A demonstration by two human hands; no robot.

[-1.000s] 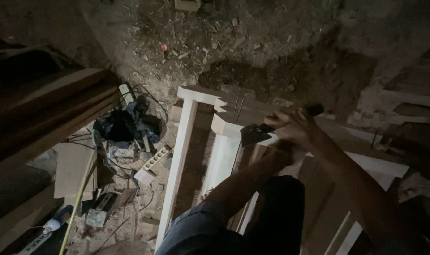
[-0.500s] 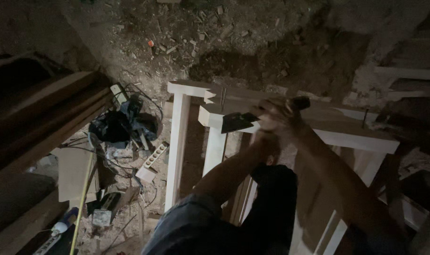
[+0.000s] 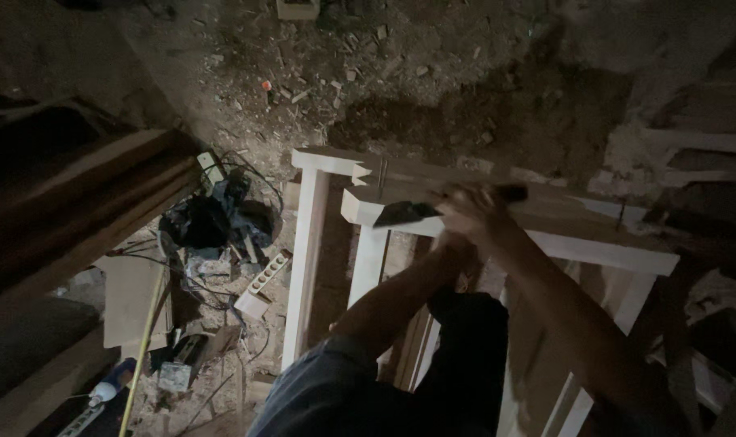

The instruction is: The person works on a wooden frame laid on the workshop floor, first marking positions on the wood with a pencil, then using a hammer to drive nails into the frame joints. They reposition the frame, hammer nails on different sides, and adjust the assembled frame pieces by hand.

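Dirt floor [image 3: 433,73] strewn with wood chips is filling the upper half of the frame, and I am looking down over it at a pale wooden frame [image 3: 307,243] whose top rails are running from centre frame out toward the right edge. Dark stacked planks [image 3: 77,194] are taking up the left side, and below them a clutter of black cables [image 3: 214,218], a white power strip [image 3: 263,279] and a yellow strip [image 3: 141,348] is lying on the ground at lower left. My two forearms are reaching up from the bottom of the frame and meeting on the nearer top rail [image 3: 594,243] just right of centre. The right hand [image 3: 473,212] is closing around a dark hand tool [image 3: 408,213], whose blurred long axis is lying along the rail, its dark tip pointing left toward the rail's end and its other end showing past the knuckles to the right. The left hand [image 3: 457,247] is sitting just beneath the right; I cannot tell whether it is gripping the tool, bracing the rail or resting open. A thin upright nail or peg [image 3: 382,171] is standing in the far rail, just above and left of the tool tip.
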